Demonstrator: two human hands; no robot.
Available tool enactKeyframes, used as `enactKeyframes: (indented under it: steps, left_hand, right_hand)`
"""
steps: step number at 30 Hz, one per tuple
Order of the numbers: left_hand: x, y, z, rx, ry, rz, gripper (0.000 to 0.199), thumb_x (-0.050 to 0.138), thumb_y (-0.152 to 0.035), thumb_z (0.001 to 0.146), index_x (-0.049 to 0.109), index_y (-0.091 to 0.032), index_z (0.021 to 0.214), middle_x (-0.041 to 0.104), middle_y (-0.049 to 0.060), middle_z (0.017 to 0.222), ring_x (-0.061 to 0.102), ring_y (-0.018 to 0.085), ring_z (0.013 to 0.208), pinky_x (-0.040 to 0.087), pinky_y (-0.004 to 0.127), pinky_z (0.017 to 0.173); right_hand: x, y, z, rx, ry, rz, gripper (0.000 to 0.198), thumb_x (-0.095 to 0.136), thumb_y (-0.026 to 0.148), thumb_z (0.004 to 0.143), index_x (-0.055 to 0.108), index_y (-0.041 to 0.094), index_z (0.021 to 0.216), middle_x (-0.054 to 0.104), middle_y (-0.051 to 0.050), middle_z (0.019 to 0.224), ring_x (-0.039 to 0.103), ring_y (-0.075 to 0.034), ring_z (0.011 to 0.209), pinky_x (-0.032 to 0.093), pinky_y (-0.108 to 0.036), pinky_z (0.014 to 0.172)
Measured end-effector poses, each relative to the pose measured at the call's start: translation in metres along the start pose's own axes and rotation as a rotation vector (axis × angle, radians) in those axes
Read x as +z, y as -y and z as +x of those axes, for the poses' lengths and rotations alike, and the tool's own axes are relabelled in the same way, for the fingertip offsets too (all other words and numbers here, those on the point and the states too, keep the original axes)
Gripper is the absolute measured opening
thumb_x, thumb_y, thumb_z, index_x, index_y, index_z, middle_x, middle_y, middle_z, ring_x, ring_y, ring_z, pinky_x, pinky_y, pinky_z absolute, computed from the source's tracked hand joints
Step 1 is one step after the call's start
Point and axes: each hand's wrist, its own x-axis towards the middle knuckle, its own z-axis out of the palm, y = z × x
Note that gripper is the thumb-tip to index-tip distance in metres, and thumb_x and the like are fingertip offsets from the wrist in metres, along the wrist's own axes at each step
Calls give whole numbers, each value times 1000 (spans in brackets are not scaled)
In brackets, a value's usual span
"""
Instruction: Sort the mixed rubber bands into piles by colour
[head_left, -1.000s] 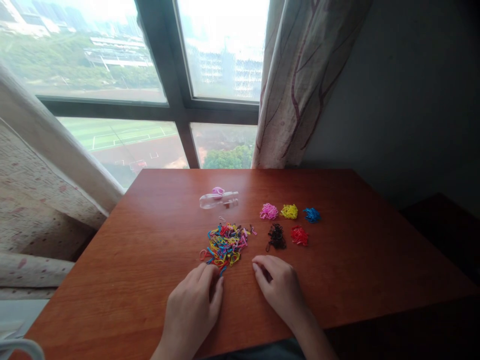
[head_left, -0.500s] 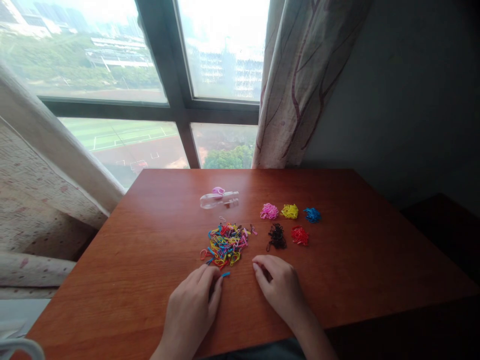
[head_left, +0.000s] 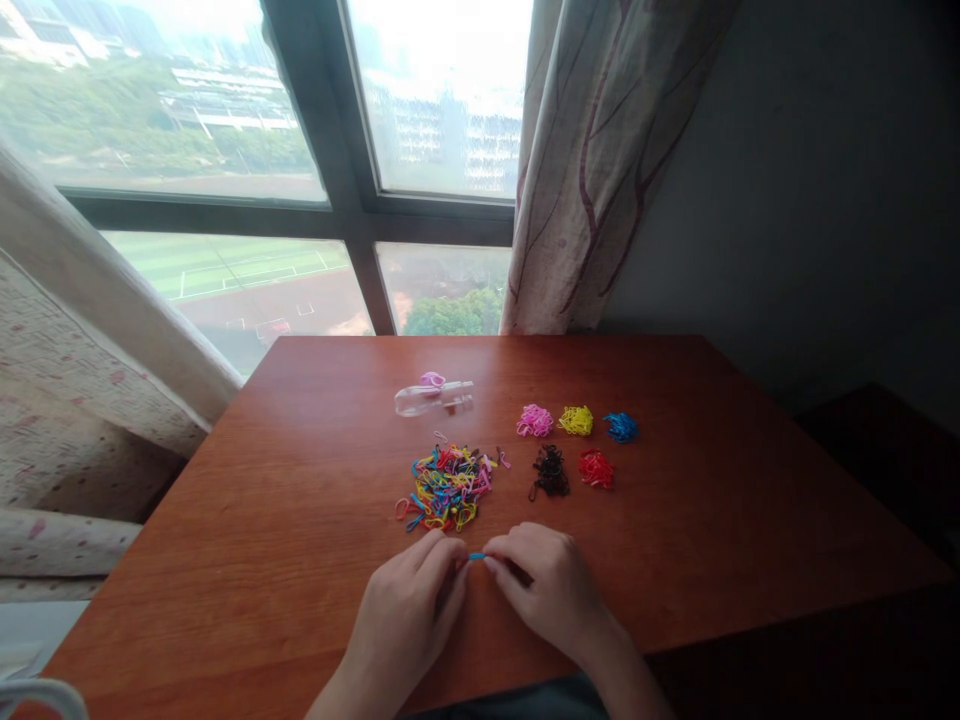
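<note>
A small blue bulb-shaped safety pin (head_left: 477,556) stretches between my two hands over the near part of the table. My left hand (head_left: 409,600) pinches its left end, and the fingertips of my right hand (head_left: 551,588) are closed on the other end. Part of the pin is hidden by the fingers. Just beyond my left hand lies a mixed heap of coloured pins (head_left: 450,488). Sorted piles lie past my right hand: black pins (head_left: 551,472), red pins (head_left: 597,469), pink pins (head_left: 535,420), yellow pins (head_left: 576,420) and blue pins (head_left: 622,427).
A clear plastic bottle-like container (head_left: 416,402) with a pink piece (head_left: 432,380) lies behind the mixed heap. The wooden table (head_left: 247,500) ends at a window with curtains (head_left: 585,180). A white curved object (head_left: 45,695) is at the lower left.
My left hand has moved right with the blue safety pin, and my right hand has come slightly left and closer to me. Its fingertips now grip the pin's free end.
</note>
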Motion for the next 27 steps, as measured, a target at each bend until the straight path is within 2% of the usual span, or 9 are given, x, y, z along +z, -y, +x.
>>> enactKeyframes:
  steps: [5, 8, 11, 14, 16, 18, 21, 24, 27]
  left_hand:
    - [-3, 7, -4, -20, -24, -54, 15, 46, -19, 94, 58, -23, 102, 71, 1, 87, 69, 16, 73, 51, 23, 62]
    - [-7, 13, -6, -13, -41, -44, 15, 47, -18, 92, 59, -23, 100, 72, 1, 87, 71, 16, 73, 53, 23, 61]
    - [-11, 17, -8, -7, -48, -34, 16, 47, -18, 91, 60, -23, 100, 74, 1, 89, 72, 16, 75, 54, 23, 64]
    - [-13, 16, -10, 3, -42, -16, 17, 46, -18, 91, 60, -24, 100, 74, 1, 88, 72, 17, 74, 54, 25, 63]
    - [-13, 15, -11, 9, -32, -7, 17, 45, -18, 92, 60, -23, 98, 73, 2, 86, 71, 17, 71, 54, 25, 62]
    - [-12, 14, -11, 12, -30, -1, 17, 44, -19, 93, 60, -23, 98, 73, 2, 86, 71, 18, 72, 54, 26, 62]
    - [-11, 15, -10, 15, -44, 6, 19, 44, -19, 93, 61, -23, 100, 73, 3, 88, 72, 18, 73, 55, 26, 64]
    - [-12, 16, -11, 2, -38, -6, 19, 44, -19, 93, 62, -23, 99, 73, 3, 87, 71, 18, 72, 55, 27, 63]
    - [-13, 17, -13, -23, -36, -32, 19, 45, -18, 92, 62, -23, 99, 73, 3, 90, 72, 17, 75, 56, 25, 65]
  right_hand:
    - [1, -2, 0, 43, -131, 87, 14, 56, 22, 93, 69, 22, 88, 69, -1, 77, 63, -16, 70, 44, -25, 67]
    - [-9, -15, -4, 130, -251, 183, 17, 55, 28, 94, 70, 21, 89, 71, -3, 79, 65, -16, 69, 48, -23, 64]
    - [-35, -48, -6, 273, -412, 155, 22, 58, 38, 91, 72, 21, 90, 72, -4, 80, 66, -17, 67, 50, -24, 60]
    - [-72, -96, -2, 427, -561, 21, 33, 60, 48, 87, 73, 19, 92, 73, -6, 79, 67, -20, 69, 51, -27, 64]
    - [-96, -126, 4, 500, -608, -116, 39, 58, 53, 84, 73, 17, 89, 71, -7, 73, 66, -22, 66, 49, -29, 61]
    - [-113, -150, 10, 526, -602, -231, 43, 54, 54, 83, 73, 16, 88, 71, -8, 74, 66, -22, 67, 48, -30, 62]
    - [-126, -168, 17, 530, -572, -278, 42, 54, 53, 81, 73, 17, 86, 70, -8, 72, 66, -23, 67, 47, -31, 63]
    - [-127, -168, 19, 531, -547, -303, 40, 55, 53, 79, 74, 18, 85, 69, -7, 70, 65, -23, 65, 44, -31, 61]
    - [-122, -154, 16, 529, -575, -328, 41, 54, 52, 81, 74, 18, 88, 69, -7, 71, 65, -22, 65, 44, -30, 62]
